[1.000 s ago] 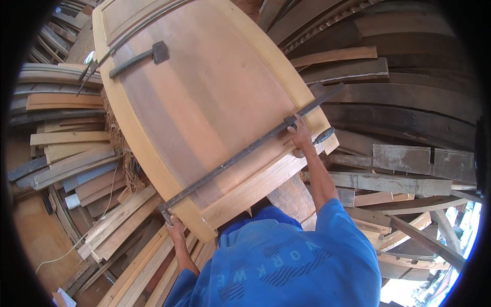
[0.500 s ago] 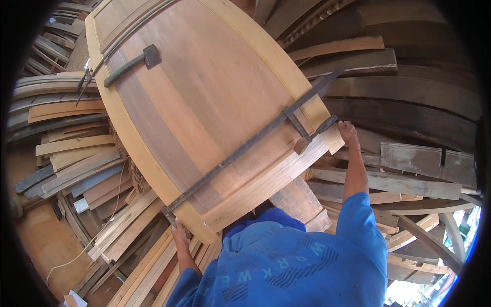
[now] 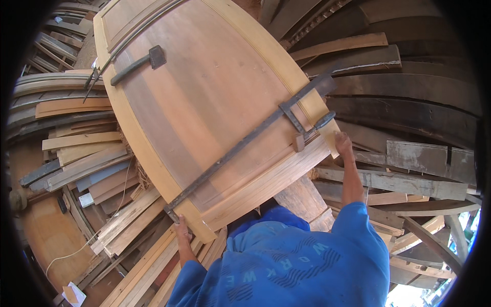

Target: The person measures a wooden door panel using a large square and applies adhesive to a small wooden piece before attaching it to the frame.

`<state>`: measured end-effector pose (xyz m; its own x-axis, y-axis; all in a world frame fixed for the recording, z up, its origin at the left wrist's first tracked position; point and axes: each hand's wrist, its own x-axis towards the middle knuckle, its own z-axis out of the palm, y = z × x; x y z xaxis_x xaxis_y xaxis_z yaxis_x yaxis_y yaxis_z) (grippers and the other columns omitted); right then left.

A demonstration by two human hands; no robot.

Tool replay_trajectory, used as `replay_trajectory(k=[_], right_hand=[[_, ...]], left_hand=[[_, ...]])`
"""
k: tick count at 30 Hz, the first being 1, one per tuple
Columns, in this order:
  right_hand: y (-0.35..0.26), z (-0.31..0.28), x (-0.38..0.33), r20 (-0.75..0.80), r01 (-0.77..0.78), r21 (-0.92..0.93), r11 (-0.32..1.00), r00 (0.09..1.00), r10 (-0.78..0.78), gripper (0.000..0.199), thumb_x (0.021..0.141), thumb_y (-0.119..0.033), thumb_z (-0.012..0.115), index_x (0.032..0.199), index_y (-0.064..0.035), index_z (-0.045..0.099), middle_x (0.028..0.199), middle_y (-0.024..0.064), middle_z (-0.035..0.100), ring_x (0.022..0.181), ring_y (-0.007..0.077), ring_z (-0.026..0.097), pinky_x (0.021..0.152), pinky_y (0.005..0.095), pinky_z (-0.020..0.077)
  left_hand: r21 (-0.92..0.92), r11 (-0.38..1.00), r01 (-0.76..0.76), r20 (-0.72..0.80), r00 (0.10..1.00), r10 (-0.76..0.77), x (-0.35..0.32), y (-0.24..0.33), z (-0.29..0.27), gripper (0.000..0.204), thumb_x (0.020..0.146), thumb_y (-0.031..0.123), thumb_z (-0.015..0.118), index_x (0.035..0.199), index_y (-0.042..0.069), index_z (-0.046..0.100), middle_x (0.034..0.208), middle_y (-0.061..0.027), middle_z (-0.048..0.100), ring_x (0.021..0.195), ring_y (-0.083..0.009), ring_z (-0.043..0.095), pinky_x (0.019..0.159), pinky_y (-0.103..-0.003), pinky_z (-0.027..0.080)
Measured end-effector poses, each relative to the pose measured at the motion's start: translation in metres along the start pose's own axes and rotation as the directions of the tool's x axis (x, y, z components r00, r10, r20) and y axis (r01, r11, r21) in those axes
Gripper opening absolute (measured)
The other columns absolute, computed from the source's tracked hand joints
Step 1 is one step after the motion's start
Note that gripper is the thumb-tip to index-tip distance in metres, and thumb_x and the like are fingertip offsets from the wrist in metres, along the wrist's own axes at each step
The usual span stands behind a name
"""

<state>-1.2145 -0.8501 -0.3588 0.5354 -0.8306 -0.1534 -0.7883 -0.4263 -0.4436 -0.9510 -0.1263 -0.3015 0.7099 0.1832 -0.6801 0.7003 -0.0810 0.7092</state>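
Nearest the lens is a blue sleeve (image 3: 286, 266), soft cloth with darker wavy print, from which both bare forearms rise. The left hand (image 3: 180, 227) reaches to the lower corner of the wooden door panel (image 3: 204, 102), its fingers closed around the near end of a long bar clamp (image 3: 240, 143) where the rusty dark metal meets the pale frame edge. The right hand (image 3: 342, 143) is up at the panel's right corner, fingers curled together and pressed against the light end grain of the frame, just beside the clamp's screw handle (image 3: 319, 123); whether it actually grips the wood or only pushes on it I cannot tell.

The panel is large and flat, bowed by the lens, with a smooth reddish-brown centre board framed by paler yellowish rails. It lies tilted across a heap of timber, and the bar clamp runs diagonally over its lower part from corner to corner. Farther up, a second clamp (image 3: 135, 64) with a square dark head sits across the upper left of the panel.

Around and beyond, rough planks (image 3: 87, 153) lie stacked on the left, fresh and pale, while weathered grey boards (image 3: 409, 112) fan out to the right
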Motion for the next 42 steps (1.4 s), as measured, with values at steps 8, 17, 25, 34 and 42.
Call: replay_trajectory(k=[8, 17, 25, 34, 42], right_hand=[[-0.111, -0.010, -0.021, -0.253, -0.268, -0.111, 0.957, 0.939, 0.234, 0.051, 0.096, -0.044, 0.057, 0.123, -0.0005, 0.056, 0.109, 0.0244, 0.064, 0.101, 0.0391, 0.062, 0.089, 0.0480, 0.0477], [-0.181, 0.014, 0.057, 0.242, -0.292, 0.956, 0.021, 0.829, 0.504, 0.029, 0.097, -0.040, 0.062, 0.088, -0.0139, 0.054, 0.065, -0.0035, 0.049, 0.048, 0.0072, 0.046, 0.042, 0.0250, 0.0394], [-0.213, -0.014, 0.057, 0.169, -0.352, 0.896, 0.270, 0.833, 0.527, 0.033, 0.092, -0.036, 0.070, 0.084, -0.0106, 0.050, 0.064, -0.0016, 0.048, 0.041, 0.0084, 0.043, 0.036, 0.0242, 0.0347], [-0.206, -0.011, 0.059, 0.517, -0.450, 0.851, -0.271, 0.807, 0.285, 0.035, 0.092, -0.041, 0.070, 0.082, -0.0108, 0.055, 0.060, 0.0004, 0.051, 0.042, 0.0120, 0.049, 0.036, 0.0275, 0.0396], [-0.197, 0.018, 0.072, 0.129, -0.258, 0.938, 0.230, 0.878, 0.461, 0.030, 0.092, -0.037, 0.070, 0.089, -0.0114, 0.054, 0.057, -0.0029, 0.045, 0.041, 0.0119, 0.047, 0.035, 0.0289, 0.0393]], left_hand=[[0.827, 0.562, -0.015, -0.152, 0.956, 0.250, 0.004, 0.006, -0.052, 0.043, 0.093, 0.029, 0.063, 0.116, -0.005, 0.053, 0.102, -0.0265, 0.068, 0.092, -0.0429, 0.067, 0.083, -0.047, 0.052], [0.959, 0.280, 0.038, -0.085, 0.984, 0.157, -0.030, 0.071, -0.010, 0.051, 0.091, 0.036, 0.061, 0.115, -0.009, 0.056, 0.110, -0.0349, 0.064, 0.108, -0.0468, 0.063, 0.092, -0.049, 0.049], [0.974, 0.210, 0.078, -0.084, 0.996, 0.019, -0.025, 0.079, -0.033, 0.055, 0.091, 0.035, 0.059, 0.117, -0.012, 0.055, 0.114, -0.0370, 0.061, 0.112, -0.0470, 0.060, 0.095, -0.048, 0.048], [0.971, 0.217, 0.096, -0.089, 0.995, -0.040, -0.028, 0.084, -0.027, 0.053, 0.090, 0.036, 0.061, 0.115, -0.011, 0.059, 0.115, -0.0343, 0.063, 0.115, -0.0444, 0.060, 0.096, -0.046, 0.049], [0.975, 0.211, 0.070, -0.051, 0.994, -0.093, -0.022, 0.092, -0.018, 0.058, 0.088, 0.036, 0.063, 0.120, -0.011, 0.055, 0.115, -0.0345, 0.062, 0.112, -0.0439, 0.062, 0.094, -0.047, 0.049]])
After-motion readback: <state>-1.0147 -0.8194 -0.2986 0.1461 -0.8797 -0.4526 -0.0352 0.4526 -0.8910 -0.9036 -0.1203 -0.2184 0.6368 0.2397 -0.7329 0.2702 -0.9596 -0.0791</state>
